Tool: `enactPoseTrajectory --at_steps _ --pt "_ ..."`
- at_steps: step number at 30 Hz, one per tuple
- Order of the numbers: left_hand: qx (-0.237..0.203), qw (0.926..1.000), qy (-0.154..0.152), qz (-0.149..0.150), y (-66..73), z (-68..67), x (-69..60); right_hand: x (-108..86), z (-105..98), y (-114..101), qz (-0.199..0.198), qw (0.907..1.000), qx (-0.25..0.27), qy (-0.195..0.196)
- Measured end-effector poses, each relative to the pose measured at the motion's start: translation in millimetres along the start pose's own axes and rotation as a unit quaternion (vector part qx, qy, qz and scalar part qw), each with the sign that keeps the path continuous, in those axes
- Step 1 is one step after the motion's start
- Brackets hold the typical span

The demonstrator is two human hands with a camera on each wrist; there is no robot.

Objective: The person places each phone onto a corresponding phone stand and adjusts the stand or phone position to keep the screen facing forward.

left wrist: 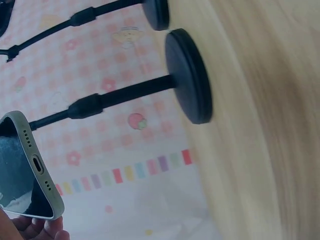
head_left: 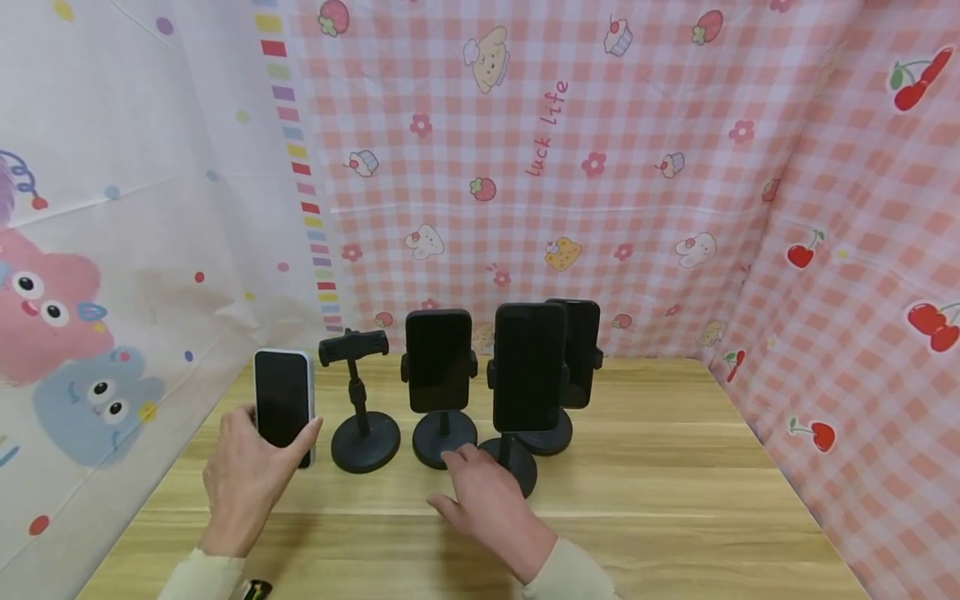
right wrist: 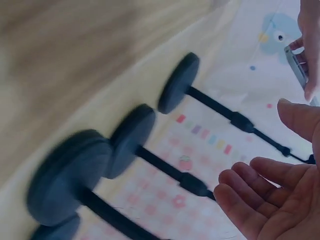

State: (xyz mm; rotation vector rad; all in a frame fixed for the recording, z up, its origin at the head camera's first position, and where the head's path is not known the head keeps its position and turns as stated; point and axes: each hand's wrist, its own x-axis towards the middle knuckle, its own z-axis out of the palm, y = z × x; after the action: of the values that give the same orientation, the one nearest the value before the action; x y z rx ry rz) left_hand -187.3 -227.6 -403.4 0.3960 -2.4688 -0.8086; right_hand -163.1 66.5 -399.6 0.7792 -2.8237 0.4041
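My left hand (head_left: 243, 479) grips a smartphone (head_left: 282, 400) in a pale case, its dark screen facing me, at the left of the table. In the left wrist view the lower edge of this phone (left wrist: 37, 165) shows its charging port. Just right of it stands a black phone stand (head_left: 366, 442) with nothing in its clamp. My right hand (head_left: 491, 508) hovers low in front of the other stands, its fingers loosely bent. The right wrist view shows that palm (right wrist: 285, 210) holding nothing.
Three more stands hold dark-screened phones: one in the middle (head_left: 438, 358), a nearer phone (head_left: 529, 367), and a phone partly hidden behind it (head_left: 585, 354). A wooden table (head_left: 675, 500) carries them all. Patterned cloth (head_left: 660, 208) hangs behind and at both sides. A small dark object (head_left: 257, 590) shows by the left sleeve.
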Motion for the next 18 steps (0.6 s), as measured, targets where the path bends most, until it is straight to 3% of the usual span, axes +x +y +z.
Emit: enactPoseTrajectory --at_steps 5,10,13,18 --pt "-0.007 0.9998 0.014 0.010 7.3 -8.8 -6.6 9.0 -15 -17 -0.043 0.9975 -0.025 0.051" --pt "-0.008 0.9992 0.029 0.024 14.7 -15.8 -11.7 23.6 -31 -34 -0.080 0.9852 -0.084 0.126" --pt "-0.011 0.9986 0.037 0.036 19.5 -18.8 -14.0 35.5 -42 -43 -0.097 0.9695 -0.150 0.168" --pt "-0.019 0.9968 0.055 0.054 25.9 -23.2 -16.5 54.6 -57 -56 -0.125 0.9264 -0.271 0.229"
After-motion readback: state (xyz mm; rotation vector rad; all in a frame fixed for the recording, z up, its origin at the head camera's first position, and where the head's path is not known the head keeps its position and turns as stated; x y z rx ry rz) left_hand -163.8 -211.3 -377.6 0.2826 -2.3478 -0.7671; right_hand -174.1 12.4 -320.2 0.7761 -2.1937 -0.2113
